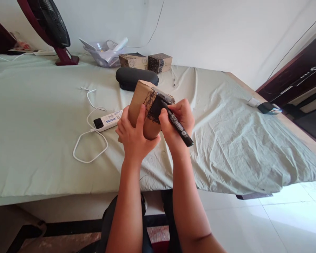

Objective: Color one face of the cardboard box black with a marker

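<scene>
My left hand [134, 131] grips a brown cardboard box [137, 102] from its left and near side, holding it tilted above the cloth. Black scribbles and a solid dark patch cover part of the box's right side. In my right hand [177, 121] is a black marker pen [180, 127], pinched between thumb and fingers. Its writing end points at the dark patch; whether the tip touches is hidden by my fingers. A white device with a black end [107, 120] lies left of the box, with a white cable [91, 161] plugged into it.
Behind the box sit a black hard case [135, 78] and two scribbled cardboard boxes [134, 61]. A clear plastic basket [105, 56] and a dark red fan [64, 56] stand farther left. A wrinkled pale green cloth [226, 140] covers the table; a small packet [268, 108] lies at right.
</scene>
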`<state>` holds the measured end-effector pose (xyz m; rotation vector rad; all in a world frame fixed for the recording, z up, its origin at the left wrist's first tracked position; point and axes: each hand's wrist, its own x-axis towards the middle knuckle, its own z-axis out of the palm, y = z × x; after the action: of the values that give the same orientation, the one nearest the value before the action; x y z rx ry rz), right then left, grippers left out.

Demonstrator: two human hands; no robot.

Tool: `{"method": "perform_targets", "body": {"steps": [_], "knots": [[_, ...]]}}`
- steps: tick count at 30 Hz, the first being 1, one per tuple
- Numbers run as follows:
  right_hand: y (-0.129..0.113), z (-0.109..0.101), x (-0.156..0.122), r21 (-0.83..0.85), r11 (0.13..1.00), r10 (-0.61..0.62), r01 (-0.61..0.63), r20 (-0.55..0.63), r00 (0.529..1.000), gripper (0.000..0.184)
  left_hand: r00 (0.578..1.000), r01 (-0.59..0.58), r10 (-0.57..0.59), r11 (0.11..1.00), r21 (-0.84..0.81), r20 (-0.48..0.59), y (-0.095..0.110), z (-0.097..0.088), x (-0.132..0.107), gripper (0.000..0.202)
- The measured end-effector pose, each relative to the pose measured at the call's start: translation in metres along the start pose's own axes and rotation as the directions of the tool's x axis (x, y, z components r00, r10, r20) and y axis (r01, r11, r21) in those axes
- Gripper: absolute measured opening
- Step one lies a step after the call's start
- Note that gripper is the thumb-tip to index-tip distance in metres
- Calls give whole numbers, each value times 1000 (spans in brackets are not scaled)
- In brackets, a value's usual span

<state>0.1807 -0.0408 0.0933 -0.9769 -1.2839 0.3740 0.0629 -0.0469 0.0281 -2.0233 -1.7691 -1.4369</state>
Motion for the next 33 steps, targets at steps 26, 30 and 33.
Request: {"method": "perform_targets", "body": {"steps": [26, 30, 33], "knots": [[9, -41, 24, -36, 946, 308, -321, -200, 930, 27, 975, -187, 219, 910, -371, 45, -61, -19, -11, 128], [13, -47, 25, 57, 928, 372, -368, -164, 914, 29, 982, -142, 178, 914, -381, 61, -68, -18, -12, 126], [13, -50, 24, 109, 917, 394, -382, -116, 912, 31, 988, -100, 136, 920, -379, 71, -72, -20, -13, 125]]}}
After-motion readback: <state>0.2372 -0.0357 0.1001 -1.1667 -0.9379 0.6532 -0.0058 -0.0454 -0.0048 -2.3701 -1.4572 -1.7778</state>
